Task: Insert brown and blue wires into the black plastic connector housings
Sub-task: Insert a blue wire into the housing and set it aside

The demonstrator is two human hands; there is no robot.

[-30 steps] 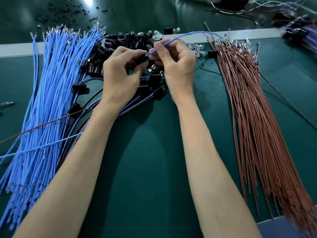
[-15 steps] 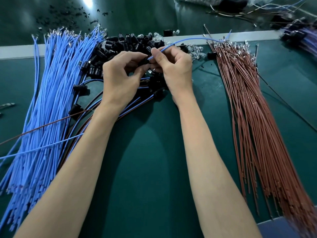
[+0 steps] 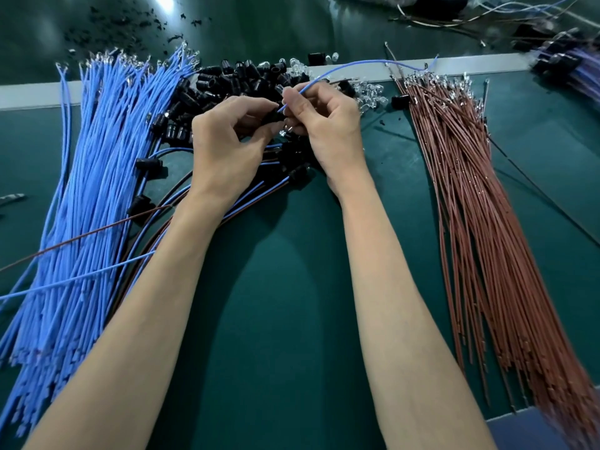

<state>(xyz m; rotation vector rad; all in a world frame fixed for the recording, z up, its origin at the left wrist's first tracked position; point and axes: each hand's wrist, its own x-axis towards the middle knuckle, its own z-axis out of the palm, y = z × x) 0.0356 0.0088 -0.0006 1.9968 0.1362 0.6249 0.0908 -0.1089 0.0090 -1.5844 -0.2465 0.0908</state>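
Observation:
My left hand (image 3: 224, 147) pinches a small black connector housing (image 3: 272, 117) between thumb and fingers. My right hand (image 3: 328, 125) pinches a blue wire (image 3: 354, 64) close to its near end, whose tip touches the housing. The wire arcs up and right over the white strip. A large bundle of blue wires (image 3: 94, 177) lies on the left, a bundle of brown wires (image 3: 480, 222) on the right. A heap of loose black housings (image 3: 240, 79) sits behind my hands.
Finished housings with blue and brown wire pairs (image 3: 246, 196) lie under my left wrist. Clear small parts (image 3: 370, 95) sit by the heap. A white strip (image 3: 32, 95) crosses the green mat. More wired assemblies (image 3: 568, 66) lie far right.
Both hands have shifted slightly toward me with the housing and blue wire still pinched; the wire tip stays at the housing. The view has tilted a little.

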